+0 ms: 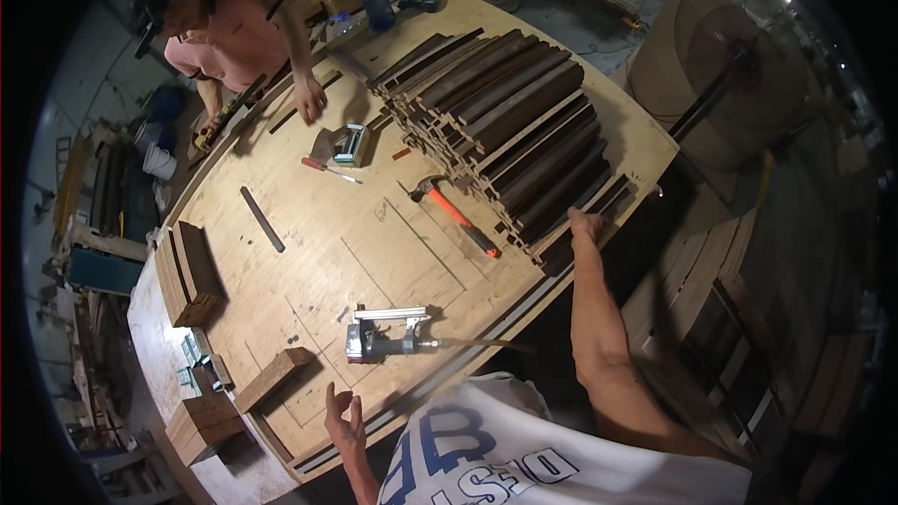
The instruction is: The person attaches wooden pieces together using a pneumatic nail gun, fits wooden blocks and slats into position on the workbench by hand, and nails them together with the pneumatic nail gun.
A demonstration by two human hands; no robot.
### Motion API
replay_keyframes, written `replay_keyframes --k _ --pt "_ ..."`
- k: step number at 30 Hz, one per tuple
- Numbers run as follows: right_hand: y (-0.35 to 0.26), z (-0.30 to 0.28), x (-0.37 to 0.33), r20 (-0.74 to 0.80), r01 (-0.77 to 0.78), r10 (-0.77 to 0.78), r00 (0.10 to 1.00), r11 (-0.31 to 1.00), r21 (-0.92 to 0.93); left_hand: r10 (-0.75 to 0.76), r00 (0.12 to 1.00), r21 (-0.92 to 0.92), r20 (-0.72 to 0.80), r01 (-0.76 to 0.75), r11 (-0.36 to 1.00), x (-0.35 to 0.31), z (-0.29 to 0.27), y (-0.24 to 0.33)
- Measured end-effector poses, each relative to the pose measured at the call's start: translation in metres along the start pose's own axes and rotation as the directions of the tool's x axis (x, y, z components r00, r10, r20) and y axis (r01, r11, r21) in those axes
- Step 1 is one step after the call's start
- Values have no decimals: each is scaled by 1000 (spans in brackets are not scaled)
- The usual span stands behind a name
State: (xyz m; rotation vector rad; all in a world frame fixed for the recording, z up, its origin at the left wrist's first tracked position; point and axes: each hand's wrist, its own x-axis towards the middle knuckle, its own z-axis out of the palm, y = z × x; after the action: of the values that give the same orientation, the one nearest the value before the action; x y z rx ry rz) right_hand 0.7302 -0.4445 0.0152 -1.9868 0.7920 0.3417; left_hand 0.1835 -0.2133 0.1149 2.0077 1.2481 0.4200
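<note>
My right hand [586, 226] reaches to the near end of a large pile of dark wooden strips [524, 93], its fingers closed round a dark wood strip [613, 194] at the edge. Low over the table's near edge, my left hand [346, 421] is held up with its fingers apart and nothing in it. Just beyond it lies a nail gun [379, 335] with a hose running right. A hammer [458, 217] with an orange and black handle rests beside the pile.
Across the plywood table [327, 252], a person in a pink shirt [234, 28] handles a long strip. A screwdriver [329, 169], an open box [350, 145], a lone strip [262, 220] and stacked wood blocks [190, 271] lie around. A large fan [730, 47] stands at right.
</note>
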Motion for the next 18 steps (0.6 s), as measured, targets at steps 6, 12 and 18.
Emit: replay_keyframes --k 6,12,18 --pt "-9 0 -1 -31 -124 122 992 990 -63 -20 998 -38 -52 18 999 -3 -1 -8" --pt "-10 -4 -14 -175 -60 31 984 985 -162 -67 996 -26 -64 65 998 -14 -7 -11" --pt "-62 -11 5 92 -24 16 996 996 91 -124 992 -18 -26 124 992 -13 -12 -9"
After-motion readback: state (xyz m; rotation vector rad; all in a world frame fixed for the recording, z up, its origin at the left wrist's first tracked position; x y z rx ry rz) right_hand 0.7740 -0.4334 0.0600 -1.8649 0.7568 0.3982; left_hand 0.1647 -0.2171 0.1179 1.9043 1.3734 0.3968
